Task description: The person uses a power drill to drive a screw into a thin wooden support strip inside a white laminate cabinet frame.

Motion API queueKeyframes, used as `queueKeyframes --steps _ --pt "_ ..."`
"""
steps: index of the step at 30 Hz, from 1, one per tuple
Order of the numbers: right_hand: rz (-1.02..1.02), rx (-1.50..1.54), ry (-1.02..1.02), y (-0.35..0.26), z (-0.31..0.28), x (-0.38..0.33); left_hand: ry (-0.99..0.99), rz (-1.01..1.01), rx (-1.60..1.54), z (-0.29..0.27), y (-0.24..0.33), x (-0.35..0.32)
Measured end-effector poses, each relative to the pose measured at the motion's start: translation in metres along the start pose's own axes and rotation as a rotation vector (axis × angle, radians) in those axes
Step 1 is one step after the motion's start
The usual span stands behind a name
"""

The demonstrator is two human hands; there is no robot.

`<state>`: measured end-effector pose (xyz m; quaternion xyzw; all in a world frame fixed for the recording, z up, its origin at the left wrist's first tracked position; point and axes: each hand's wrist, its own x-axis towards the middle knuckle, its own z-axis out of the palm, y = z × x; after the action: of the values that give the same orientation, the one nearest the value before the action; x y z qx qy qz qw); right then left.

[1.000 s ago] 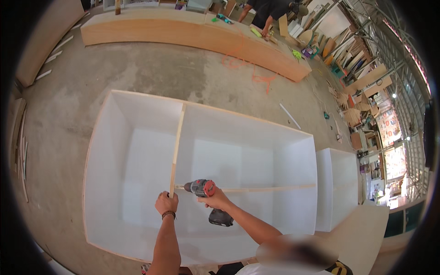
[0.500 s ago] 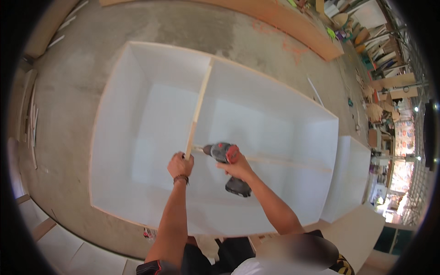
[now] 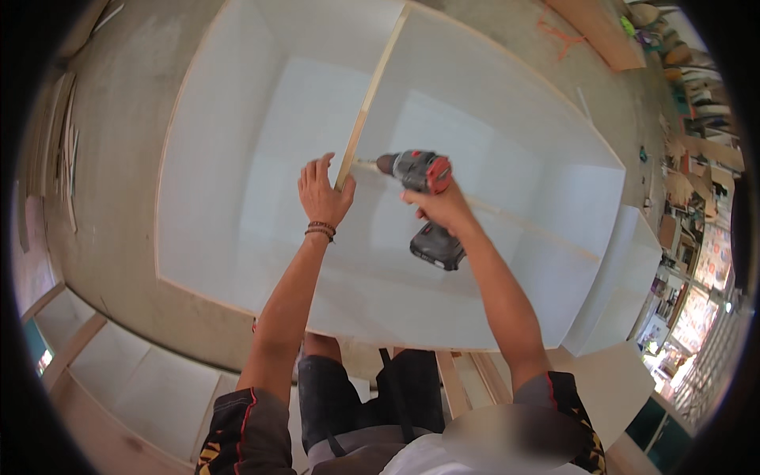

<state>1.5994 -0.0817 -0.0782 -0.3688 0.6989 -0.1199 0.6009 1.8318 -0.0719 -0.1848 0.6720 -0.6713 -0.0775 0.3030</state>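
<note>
A big white cabinet carcass [image 3: 237, 134] lies on its back on the floor. A vertical divider panel [image 3: 370, 95] with a bare wood edge splits it. My left hand [image 3: 323, 190] rests flat against the near end of that divider, fingers spread. My right hand [image 3: 443, 207] grips a red, grey and black cordless drill [image 3: 423, 198]. The drill's bit points left at the divider's near end, where a horizontal shelf panel [image 3: 538, 233] meets it.
A second white cabinet section [image 3: 625, 277] lies to the right. Another white shelf unit [image 3: 127, 372] sits at lower left. Wood strips [image 3: 63, 158] lie on the concrete floor at left. Long boards [image 3: 602, 32] and stacked shop clutter [image 3: 697, 127] fill the far right.
The view has closed in on the cabinet as I leaned over it. Both hands kept their place at the divider's near end, the drill still aimed at the joint.
</note>
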Motion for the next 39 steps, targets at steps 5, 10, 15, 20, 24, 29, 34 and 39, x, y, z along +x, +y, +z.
queueKeyframes --steps 5,10,15,20,24,29,34,39 --pt "-0.055 -0.054 0.001 -0.006 0.001 0.007 -0.243 -0.629 -0.638 -0.017 0.033 -0.007" --pt "-0.014 -0.008 -0.036 -0.005 -0.002 0.012 -0.5 -1.331 -1.179 0.001 0.06 0.007" --pt "-0.092 -0.079 -0.007 -0.004 -0.003 0.011 -0.279 -1.503 -1.468 0.024 0.065 0.008" --pt "-0.073 -0.06 -0.017 0.003 -0.003 0.012 -0.188 -1.435 -1.608 0.037 0.066 0.007" --pt "-0.044 0.049 -0.035 0.004 0.001 0.01 -0.188 -1.461 -1.627 0.034 0.064 0.006" --pt "-0.062 0.054 -0.011 0.0 0.005 0.006 -0.2 -1.503 -1.611 0.027 0.066 0.009" --pt "-0.089 0.091 0.002 0.015 0.006 0.013 -0.2 -1.468 -1.614 0.031 0.069 0.011" --pt "-0.096 0.087 0.008 0.016 0.006 0.013 -0.191 -1.45 -1.661 0.034 0.067 0.009"
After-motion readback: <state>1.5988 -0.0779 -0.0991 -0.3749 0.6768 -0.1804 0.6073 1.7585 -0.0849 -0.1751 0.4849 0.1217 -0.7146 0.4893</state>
